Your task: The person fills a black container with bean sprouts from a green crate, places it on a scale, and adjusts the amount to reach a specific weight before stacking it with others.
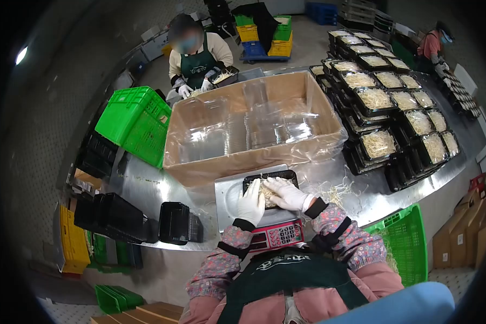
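Observation:
A black plastic tray [292, 175] of bean sprouts [267, 195] sits on the metal plate of a scale [228, 195]. My left hand [251, 204], in a white glove, lies along the tray's left side with its fingers stretched out and pointing away from me. From the right, my right hand [287, 193], gloved too, rests flat over the sprouts with its fingers extended. Both hands cover part of the tray and its contents. The scale's red keypad panel [281, 234] faces me just below; its display is too small to read.
A cardboard box [254, 155] of clear plastic lids stands behind the scale. Packed sprout trays [378, 144] are stacked at right. Loose sprouts [337, 191] lie beside the scale. Empty black trays [174, 222] and a green crate [127, 121] are left. A co-worker [200, 59] works opposite.

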Demonstrator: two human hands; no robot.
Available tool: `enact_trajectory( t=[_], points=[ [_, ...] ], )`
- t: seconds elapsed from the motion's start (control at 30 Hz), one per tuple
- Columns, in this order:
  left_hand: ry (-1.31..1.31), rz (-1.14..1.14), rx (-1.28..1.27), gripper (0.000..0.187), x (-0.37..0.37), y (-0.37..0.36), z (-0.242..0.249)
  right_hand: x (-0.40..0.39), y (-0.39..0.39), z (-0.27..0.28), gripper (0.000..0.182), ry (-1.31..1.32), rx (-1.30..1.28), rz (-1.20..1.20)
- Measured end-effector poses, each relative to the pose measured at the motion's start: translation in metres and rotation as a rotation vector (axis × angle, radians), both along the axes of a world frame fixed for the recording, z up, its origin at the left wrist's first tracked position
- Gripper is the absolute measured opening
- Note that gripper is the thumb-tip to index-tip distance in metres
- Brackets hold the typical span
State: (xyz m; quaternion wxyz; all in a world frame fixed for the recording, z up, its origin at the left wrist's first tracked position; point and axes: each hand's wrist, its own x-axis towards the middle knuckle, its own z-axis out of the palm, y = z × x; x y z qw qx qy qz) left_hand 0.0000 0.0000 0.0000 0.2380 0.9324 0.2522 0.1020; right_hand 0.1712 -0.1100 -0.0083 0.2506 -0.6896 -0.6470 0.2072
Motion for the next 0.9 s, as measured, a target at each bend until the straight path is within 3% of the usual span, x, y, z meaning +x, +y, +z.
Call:
enact_trajectory(
  t=[0.07,0.1,0.2,0.27,0.3,0.37,0.5,0.53,0.63,0.7,0.77,0.8,0.83,0.9],
  points=[
    [-0.219,0.032,0.126,0.062,-0.007,0.008,0.024,0.008,-0.008,0.042,0.056,0.187,0.149,-0.016],
    [-0.331,0.02,0.038,0.061,-0.011,-0.011,-0.001,0.012,-0.044,0.053,0.052,0.296,0.152,-0.085],
    [-0.397,-0.032,0.157,0.066,-0.009,0.004,0.018,0.031,-0.043,0.065,0.05,0.679,0.269,-0.264],
    [-0.142,-0.246,0.266,0.077,0.004,-0.008,0.041,0.016,-0.036,0.062,0.051,0.669,0.306,-0.329],
    [-0.105,-0.325,0.333,0.087,0.016,-0.005,0.029,0.008,-0.031,0.057,0.051,0.655,0.346,-0.386],
    [-0.049,-0.378,0.108,0.085,0.034,0.006,0.013,-0.004,-0.017,0.026,0.068,0.39,0.218,-0.394],
    [0.149,-0.306,0.136,0.062,0.061,0.02,-0.008,-0.024,0.006,-0.008,0.077,0.103,0.002,-0.433],
    [0.18,-0.325,0.226,0.058,0.064,0.021,-0.008,-0.023,0.009,-0.009,0.077,0.116,0.014,-0.44],
    [0.203,-0.306,0.164,0.056,0.064,0.017,0.004,-0.013,0.003,0.001,0.078,0.252,0.043,-0.359],
    [0.171,-0.339,0.161,0.063,0.052,0.014,0.021,-0.006,-0.011,0.02,0.077,0.317,0.059,-0.338],
    [0.047,-0.308,0.001,0.07,0.039,0.009,0.035,0.001,-0.028,0.048,0.068,0.36,0.217,-0.385],
    [-0.084,-0.34,0.057,0.078,0.031,0.015,0.031,0.005,-0.038,0.064,0.063,0.441,0.282,-0.405],
    [-0.099,-0.284,0.081,0.07,0.019,0.012,0.052,0.012,-0.047,0.077,0.058,0.52,0.346,-0.424],
    [-0.339,-0.13,-0.077,0.058,-0.002,0.028,0.033,0.03,-0.055,0.07,0.051,0.367,0.493,-0.481]
  ],
)
